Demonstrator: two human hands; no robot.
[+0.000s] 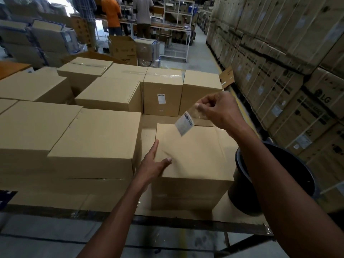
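Note:
A plain brown cardboard box (195,157) stands closed in front of me on a cardboard-covered table. My left hand (154,162) lies against its left top edge, fingers straight down the side and thumb on the top face. My right hand (217,108) is raised above the box's far edge and pinches a strip of clear tape carrying a white barcode label (184,124), which hangs down over the box top without touching it.
Several more brown boxes (96,138) crowd the table to the left and behind. A black bin (275,179) stands at the right. Stacked printed cartons (290,71) wall the right side. Three people (111,13) work at benches far back.

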